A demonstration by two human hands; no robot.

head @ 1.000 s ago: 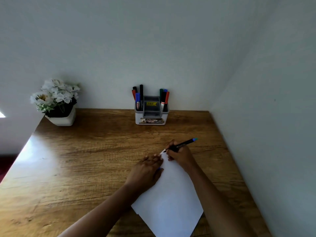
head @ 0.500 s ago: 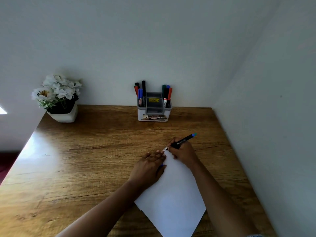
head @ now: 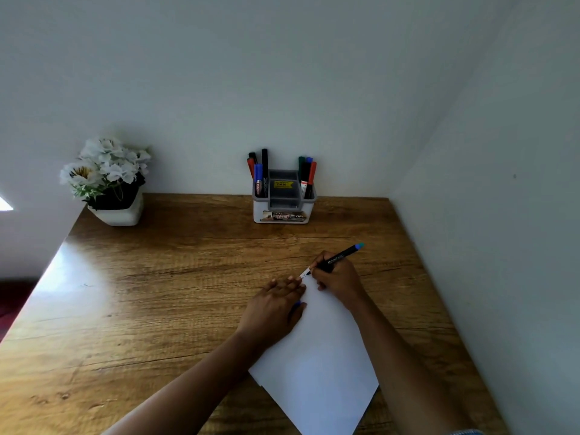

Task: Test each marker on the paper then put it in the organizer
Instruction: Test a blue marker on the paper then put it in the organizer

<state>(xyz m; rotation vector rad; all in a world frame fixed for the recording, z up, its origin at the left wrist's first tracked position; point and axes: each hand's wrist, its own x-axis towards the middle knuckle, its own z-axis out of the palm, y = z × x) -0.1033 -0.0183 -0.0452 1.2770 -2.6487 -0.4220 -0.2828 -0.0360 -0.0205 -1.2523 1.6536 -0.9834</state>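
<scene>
We see the right hand [head: 338, 279] curled around a black marker [head: 340, 257], pinching it low on the barrel near the writing end. The marker's long axis runs on a diagonal. Its pale tip points down and left onto the far corner of the white paper [head: 317, 356], and its blue rear end rises up and right toward the side wall.

Just left of the tip we find the left hand [head: 276, 306] lying flat on the paper's left edge, fingers straight and together. A small blue object [head: 297, 304] peeks out at the edge of that hand; we cannot tell what it is.

The paper lies skewed on the wooden table [head: 157, 293]. At the back wall stands the organizer [head: 258, 213], with upright markers in its left compartment [head: 259, 178] and its right compartment [head: 307, 175]. A pot of white flowers [head: 117, 213] sits at the far left corner.
</scene>
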